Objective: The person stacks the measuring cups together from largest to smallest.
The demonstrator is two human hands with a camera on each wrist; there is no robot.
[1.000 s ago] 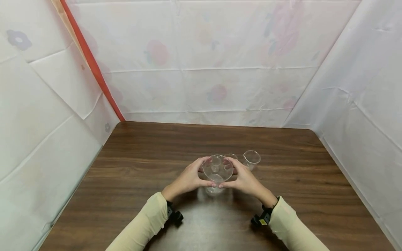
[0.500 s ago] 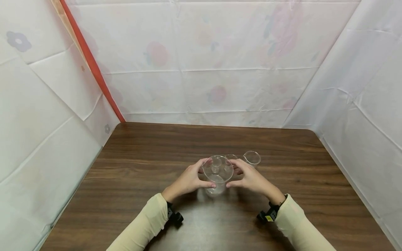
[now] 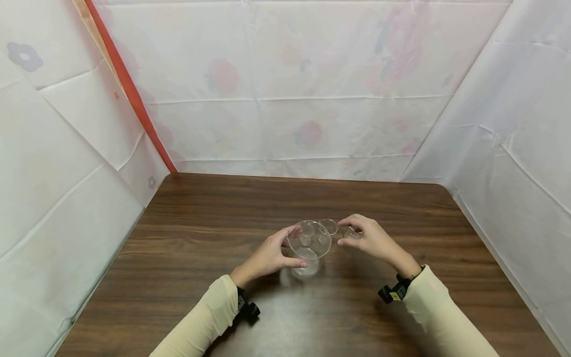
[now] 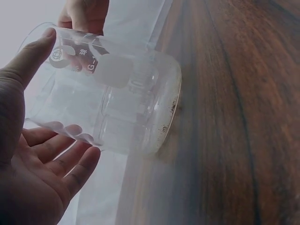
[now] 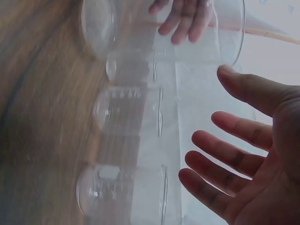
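A large clear glass beaker (image 3: 308,253) stands upright on the wooden table. My left hand (image 3: 269,254) holds its near left side, thumb and fingers on opposite sides of the glass; white printing shows on the wall of the beaker (image 4: 115,70) in the left wrist view. To the right, my right hand (image 3: 374,240) is off the large beaker, its fingers spread and holding nothing. It overlaps a small spouted beaker (image 3: 353,232) in the head view. In the right wrist view the fingers (image 5: 234,150) are loosely extended, close over the rims of the smaller beakers.
Behind the large beaker's right side stands another small beaker (image 3: 330,226). The right wrist view shows a row of smaller glass beakers (image 5: 122,192) beside the large one. White patterned sheets (image 3: 285,119) wall in the back and sides of the table (image 3: 214,297).
My right hand has let go of the large beaker and moved right and away from me, over the small spouted beaker. The left hand and the large beaker stay in place.
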